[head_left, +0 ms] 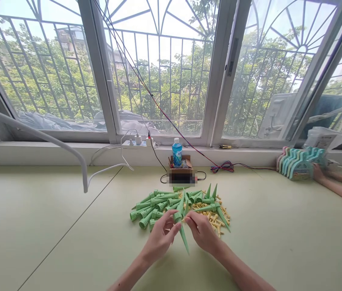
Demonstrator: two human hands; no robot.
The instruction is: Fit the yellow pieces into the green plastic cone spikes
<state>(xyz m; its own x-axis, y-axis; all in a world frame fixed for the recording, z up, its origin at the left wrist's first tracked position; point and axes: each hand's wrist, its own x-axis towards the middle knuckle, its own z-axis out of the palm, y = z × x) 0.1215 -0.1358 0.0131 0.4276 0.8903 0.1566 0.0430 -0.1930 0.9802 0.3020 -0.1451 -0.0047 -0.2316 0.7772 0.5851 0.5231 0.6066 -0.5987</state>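
My left hand (160, 236) is closed on a green cone-shaped spike (182, 231), pinching its wide end while the tip points down toward me. My right hand (202, 231) is closed beside it, fingertips pinched at the spike's top on a small piece I cannot make out. Just beyond both hands lies a pile of green spikes (155, 204) on the pale green table (68, 226). Small yellow parts (217, 222) are heaped at the pile's right side.
A small cardboard box (181, 171) with a blue bottle (177, 152) stands at the table's back, by cables and a power strip (139, 141) on the sill. At far right another person's hand (319, 173) rests by stacked pastel items (298, 162). A white bent tube (68, 149) hangs at left.
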